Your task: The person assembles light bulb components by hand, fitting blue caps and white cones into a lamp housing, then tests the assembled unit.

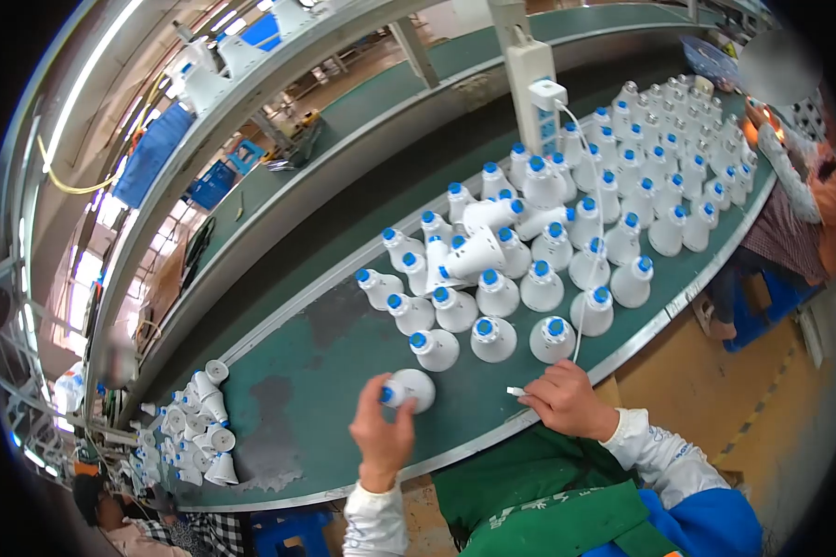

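Near the front of the green work surface, my left hand (384, 432) has its thumb and fingers around a white cone-shaped lamp housing with a blue cap (415, 390). To its right, my right hand (567, 399) pinches a small white plug (516, 392) on a white cable (581, 325), which runs up to a socket post. Just beyond my hands, several similar white housings stand upright with blue caps up, among them one (553, 340) close to my right hand. A few housings (475, 255) lie tilted across others in the middle of the group.
A beige post (529, 93) with a white adapter (548, 94) rises behind the housings. More housings (190, 427) lie piled at the far left. A person in orange (831, 209) sits at the right end; another person (111, 515) is at lower left. A blue basket (709, 58) stands far right.
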A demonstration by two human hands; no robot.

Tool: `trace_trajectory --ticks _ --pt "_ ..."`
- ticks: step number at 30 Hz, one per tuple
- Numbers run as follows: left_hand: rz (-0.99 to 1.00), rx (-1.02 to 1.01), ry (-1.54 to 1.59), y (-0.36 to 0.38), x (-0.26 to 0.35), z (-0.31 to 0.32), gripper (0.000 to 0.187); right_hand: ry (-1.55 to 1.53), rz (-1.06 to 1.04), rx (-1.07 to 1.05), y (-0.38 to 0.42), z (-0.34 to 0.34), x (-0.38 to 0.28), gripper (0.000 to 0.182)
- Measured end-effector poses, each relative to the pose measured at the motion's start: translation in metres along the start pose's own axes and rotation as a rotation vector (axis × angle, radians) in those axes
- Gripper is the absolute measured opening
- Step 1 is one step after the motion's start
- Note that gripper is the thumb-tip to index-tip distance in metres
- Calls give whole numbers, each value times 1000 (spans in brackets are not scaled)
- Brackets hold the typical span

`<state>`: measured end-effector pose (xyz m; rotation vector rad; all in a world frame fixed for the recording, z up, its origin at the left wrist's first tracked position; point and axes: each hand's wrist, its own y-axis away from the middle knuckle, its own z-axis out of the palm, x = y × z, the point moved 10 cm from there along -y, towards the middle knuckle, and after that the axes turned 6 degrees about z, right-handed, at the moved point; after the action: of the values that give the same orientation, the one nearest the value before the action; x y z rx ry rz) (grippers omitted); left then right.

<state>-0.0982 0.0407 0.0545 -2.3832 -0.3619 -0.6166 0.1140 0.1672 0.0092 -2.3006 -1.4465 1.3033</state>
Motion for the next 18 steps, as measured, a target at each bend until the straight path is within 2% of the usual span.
trace_trajectory --ticks 2,4,6,8,10,13,15,16,18 --pt "-92 129 -7 -21 -36 -23 44 -20 -44 6 -4 7 -3 14" --pt "-204 226 105 -43 -88 -32 43 -1 -64 -25 -7 16 -4 15" --pt "-236 318 239 -69 -143 -28 42 4 -107 -8 -9 17 -10 16" --pt "-281 317 0 -101 -159 -26 40 44 -74 -26 -8 19 -5 16" --pt "-293 316 21 -129 -174 -5 39 70 -64 -37 -9 19 -6 16" --pt "-203 288 80 -162 -178 38 40 68 -106 -52 -11 22 -11 15" --pt "-274 109 16 -171 -177 64 43 109 -37 -68 -10 25 -4 15" --pt "-319 27 24 -171 -177 72 46 90 -66 -85 -9 28 -7 15" --pt "-197 104 145 -168 -188 74 56 117 -17 -74 -9 29 -1 15"
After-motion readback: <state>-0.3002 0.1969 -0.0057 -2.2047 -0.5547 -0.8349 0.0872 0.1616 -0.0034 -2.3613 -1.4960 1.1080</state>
